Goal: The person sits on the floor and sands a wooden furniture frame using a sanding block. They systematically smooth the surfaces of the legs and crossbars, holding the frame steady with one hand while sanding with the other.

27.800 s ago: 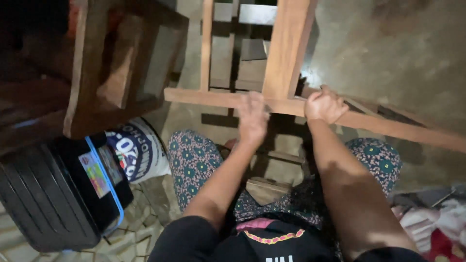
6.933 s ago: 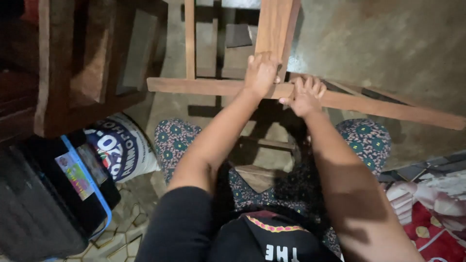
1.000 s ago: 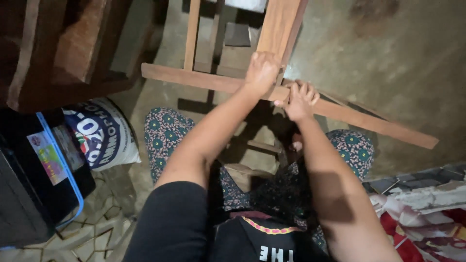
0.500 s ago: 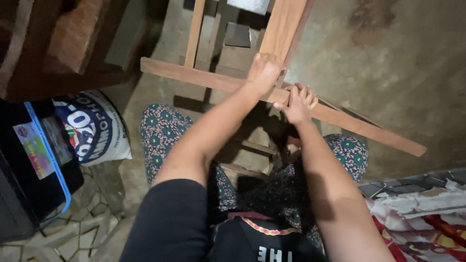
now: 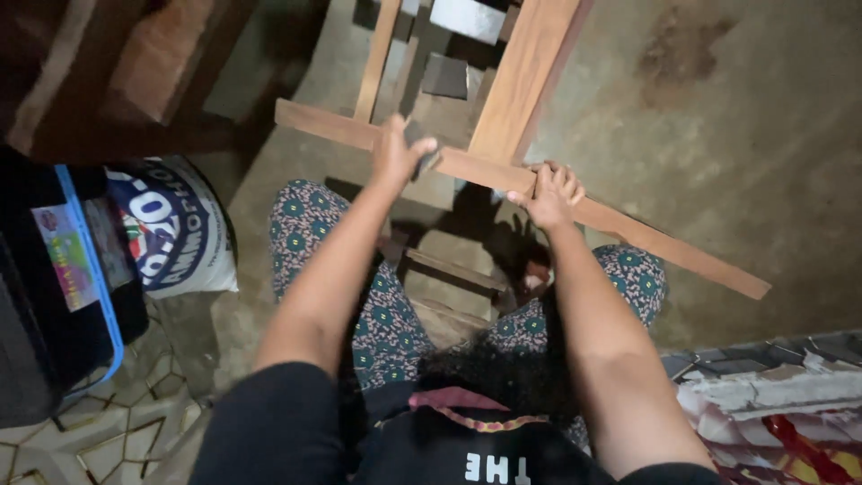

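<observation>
A wooden frame lies in front of me, with a long horizontal rail (image 5: 628,229) running from upper left to lower right. My left hand (image 5: 400,151) presses a small dark block (image 5: 420,144) against the rail, left of a wide upright board (image 5: 530,76). My right hand (image 5: 549,190) grips the rail just right of that board. A thinner slat (image 5: 377,58) rises from the rail at the left. My knees in patterned trousers sit under the rail.
A white printed sack (image 5: 175,224) stands at the left beside a black case (image 5: 54,287) with a blue strap. Dark wooden furniture (image 5: 135,72) fills the upper left. Crumpled cloth and paper (image 5: 772,404) lie at the lower right. The floor is bare concrete (image 5: 736,135).
My left hand has slid left along the rail, away from the upright board, with the dark block now showing under its fingers. The right hand keeps its grip.
</observation>
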